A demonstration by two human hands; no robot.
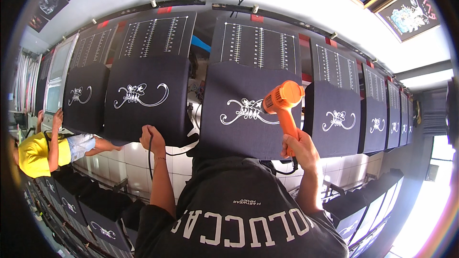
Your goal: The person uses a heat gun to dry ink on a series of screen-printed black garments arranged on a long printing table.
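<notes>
My right hand (pixel 304 149) is wrapped round the handle of an orange heat gun (pixel 286 94). Its nozzle points at the white scroll-shaped print on a black shirt (pixel 229 138) stretched over a board in front of me. Whether the nozzle touches the cloth is hard to tell. Fingers closed, my left hand (pixel 153 138) pinches a black cord (pixel 151 160) beside the lower edge of the neighbouring black shirt (pixel 143 119). White ruled marks run along the bare upper part of the board (pixel 260 43).
More boards with printed black shirts (pixel 338 119) line both sides, and another row (pixel 103 224) stands behind me. A person in a yellow top (pixel 36 155) handles a framed screen (pixel 60 83) at the far left. Tiled floor (pixel 129 162) shows below the boards.
</notes>
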